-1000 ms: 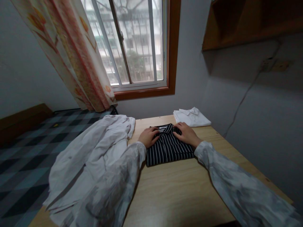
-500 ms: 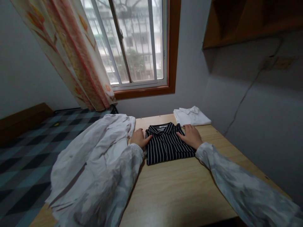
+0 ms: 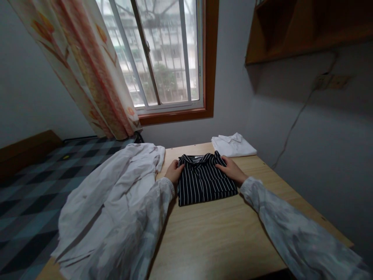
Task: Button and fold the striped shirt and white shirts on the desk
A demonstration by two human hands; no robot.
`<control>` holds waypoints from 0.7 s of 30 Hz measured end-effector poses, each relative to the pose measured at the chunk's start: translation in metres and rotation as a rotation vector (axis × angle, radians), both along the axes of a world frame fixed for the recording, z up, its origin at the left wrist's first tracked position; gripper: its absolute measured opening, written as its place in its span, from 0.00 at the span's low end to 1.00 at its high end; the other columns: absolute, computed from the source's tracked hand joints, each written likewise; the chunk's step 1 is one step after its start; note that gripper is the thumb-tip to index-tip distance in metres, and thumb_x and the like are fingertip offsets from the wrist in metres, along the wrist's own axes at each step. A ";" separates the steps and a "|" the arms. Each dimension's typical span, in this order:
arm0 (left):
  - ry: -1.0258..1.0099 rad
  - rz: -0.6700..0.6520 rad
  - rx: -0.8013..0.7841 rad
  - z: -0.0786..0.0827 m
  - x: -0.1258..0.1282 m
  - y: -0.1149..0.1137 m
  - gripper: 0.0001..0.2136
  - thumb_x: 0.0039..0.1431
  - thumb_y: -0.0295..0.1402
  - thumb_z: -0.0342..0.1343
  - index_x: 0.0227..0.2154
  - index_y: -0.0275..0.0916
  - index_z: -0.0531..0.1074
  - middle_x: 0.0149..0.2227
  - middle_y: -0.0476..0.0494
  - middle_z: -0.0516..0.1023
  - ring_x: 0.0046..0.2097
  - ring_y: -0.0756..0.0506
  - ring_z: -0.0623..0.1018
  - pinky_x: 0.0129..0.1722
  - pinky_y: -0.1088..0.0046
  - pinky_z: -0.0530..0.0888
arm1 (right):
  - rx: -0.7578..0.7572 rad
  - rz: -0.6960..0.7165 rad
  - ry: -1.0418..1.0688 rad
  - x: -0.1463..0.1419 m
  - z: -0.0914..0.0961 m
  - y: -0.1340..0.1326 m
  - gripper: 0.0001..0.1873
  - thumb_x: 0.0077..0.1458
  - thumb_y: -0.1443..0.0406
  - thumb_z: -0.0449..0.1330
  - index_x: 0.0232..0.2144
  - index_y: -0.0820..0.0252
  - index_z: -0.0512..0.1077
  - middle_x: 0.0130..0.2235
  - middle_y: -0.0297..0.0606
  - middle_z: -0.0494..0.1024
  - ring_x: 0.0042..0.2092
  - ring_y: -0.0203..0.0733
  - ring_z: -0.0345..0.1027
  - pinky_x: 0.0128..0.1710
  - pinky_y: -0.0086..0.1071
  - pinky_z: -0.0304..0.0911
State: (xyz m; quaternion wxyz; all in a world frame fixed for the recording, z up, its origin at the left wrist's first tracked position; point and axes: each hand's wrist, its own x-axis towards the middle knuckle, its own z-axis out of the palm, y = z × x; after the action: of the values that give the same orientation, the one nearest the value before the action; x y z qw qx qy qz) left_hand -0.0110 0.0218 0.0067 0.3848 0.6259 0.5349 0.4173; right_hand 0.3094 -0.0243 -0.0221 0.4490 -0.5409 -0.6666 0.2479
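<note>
A black shirt with white stripes [image 3: 206,181] lies folded into a rectangle on the wooden table [image 3: 221,233], its collar toward the window. My left hand [image 3: 174,171] grips its left edge, thumb on top and fingers hidden at the side. On the opposite edge, near the collar, my right hand [image 3: 231,170] holds the cloth the same way. A loose white garment [image 3: 116,186] is spread out to the left, partly under my left sleeve. Behind the striped shirt, at the table's far right corner, sits a folded white shirt [image 3: 233,145].
A bed with a checked cover [image 3: 26,194] stands left of the table. Beyond the far edge are a window [image 3: 166,58] and a flowered curtain [image 3: 84,70]. A wooden shelf [image 3: 279,39] hangs on the right wall, above a socket with a cable [image 3: 294,124].
Both hands have closed on the side edges of the striped shirt, where their fingers were spread before. The shirt's top edge looks slightly gathered. The view has shifted a little.
</note>
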 end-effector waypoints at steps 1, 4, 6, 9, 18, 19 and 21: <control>-0.051 -0.033 0.044 0.001 0.004 0.001 0.11 0.59 0.40 0.65 0.35 0.42 0.69 0.33 0.49 0.80 0.39 0.44 0.80 0.42 0.68 0.76 | 0.025 0.017 0.080 0.001 0.000 0.000 0.12 0.60 0.56 0.65 0.41 0.56 0.73 0.42 0.39 0.84 0.44 0.49 0.77 0.49 0.41 0.71; -0.170 -0.138 0.172 0.009 0.020 0.012 0.13 0.60 0.42 0.65 0.38 0.43 0.68 0.36 0.50 0.80 0.40 0.44 0.80 0.42 0.68 0.76 | 0.121 0.048 0.264 0.012 0.007 0.003 0.14 0.60 0.56 0.65 0.45 0.54 0.73 0.46 0.38 0.84 0.50 0.50 0.78 0.55 0.44 0.72; -0.241 -0.165 0.233 0.019 0.038 0.025 0.12 0.61 0.42 0.64 0.39 0.43 0.68 0.38 0.49 0.81 0.41 0.44 0.80 0.44 0.68 0.77 | 0.199 0.013 0.278 0.028 0.019 0.011 0.18 0.61 0.57 0.66 0.51 0.54 0.75 0.52 0.40 0.84 0.55 0.51 0.77 0.61 0.47 0.70; -0.320 -0.168 0.282 0.042 0.077 0.053 0.10 0.62 0.38 0.64 0.40 0.42 0.69 0.39 0.47 0.82 0.43 0.44 0.81 0.48 0.67 0.77 | 0.309 -0.092 0.204 0.065 0.046 0.037 0.25 0.60 0.56 0.67 0.58 0.55 0.76 0.60 0.43 0.81 0.63 0.54 0.73 0.70 0.52 0.62; -0.371 0.008 -0.054 0.074 0.206 0.119 0.16 0.69 0.40 0.63 0.52 0.39 0.68 0.50 0.34 0.83 0.53 0.41 0.83 0.55 0.64 0.78 | 0.079 -0.529 -0.012 0.172 0.083 0.117 0.34 0.61 0.47 0.65 0.60 0.64 0.75 0.62 0.54 0.80 0.62 0.54 0.74 0.65 0.48 0.67; -0.337 0.010 -0.090 0.063 0.211 0.118 0.19 0.67 0.42 0.65 0.51 0.37 0.68 0.51 0.31 0.82 0.54 0.39 0.82 0.54 0.62 0.78 | -0.003 -0.555 -0.052 0.176 0.072 0.114 0.34 0.59 0.47 0.67 0.57 0.65 0.77 0.58 0.56 0.81 0.60 0.56 0.76 0.62 0.47 0.69; -0.258 0.005 -0.149 0.036 0.213 0.111 0.23 0.61 0.43 0.70 0.50 0.36 0.69 0.49 0.27 0.82 0.54 0.34 0.83 0.53 0.58 0.78 | -0.098 -0.552 -0.098 0.179 0.047 0.104 0.28 0.53 0.49 0.73 0.47 0.64 0.81 0.47 0.55 0.86 0.53 0.58 0.80 0.55 0.45 0.73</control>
State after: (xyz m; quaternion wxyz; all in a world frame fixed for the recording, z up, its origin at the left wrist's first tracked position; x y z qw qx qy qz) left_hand 0.2025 0.1329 0.0428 0.4945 0.5354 0.5122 0.4544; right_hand 0.4884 0.0796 0.0247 0.4399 -0.7343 -0.5024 0.1216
